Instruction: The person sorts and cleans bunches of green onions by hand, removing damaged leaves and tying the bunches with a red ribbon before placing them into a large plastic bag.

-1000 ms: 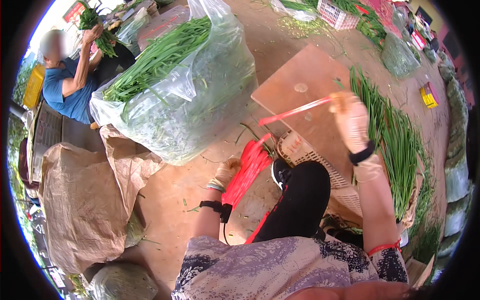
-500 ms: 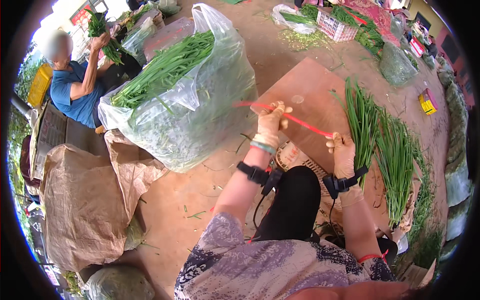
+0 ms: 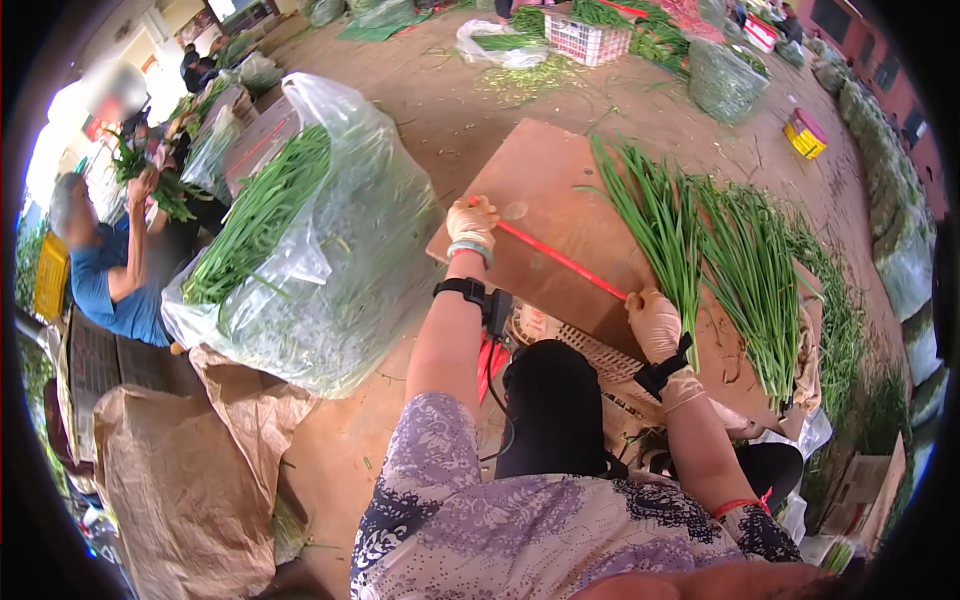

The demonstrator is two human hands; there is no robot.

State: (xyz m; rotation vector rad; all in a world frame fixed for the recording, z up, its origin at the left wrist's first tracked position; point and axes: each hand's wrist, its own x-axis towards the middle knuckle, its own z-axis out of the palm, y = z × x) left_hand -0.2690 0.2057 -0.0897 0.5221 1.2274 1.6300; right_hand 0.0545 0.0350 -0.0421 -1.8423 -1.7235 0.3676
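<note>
A thin red strip (image 3: pixel 562 260) runs taut between my gloved hands, slanting over a brown board (image 3: pixel 570 190). My left hand (image 3: pixel 472 224) pinches its upper left end near the board's left edge. The lower right end is gripped by my right hand (image 3: pixel 654 322), with fingers closed. Just right of that hand lies a bunch of long green stalks (image 3: pixel 655 225), flat on the board's right part. Beside it rests a second, larger bunch (image 3: pixel 750 290).
A big clear plastic bag (image 3: pixel 350 290) of green stalks stands at left. Beyond it a person in a blue shirt (image 3: pixel 125 275) holds a green bunch. Brown sacking (image 3: pixel 180 490) lies near left. Farther off are a white crate (image 3: pixel 588 42) and a yellow-and-red box (image 3: pixel 805 134).
My view has shifted, so the scene sits differently. My hands have drawn apart, my left hand going left, and the red strip between them is longer and straighter.
</note>
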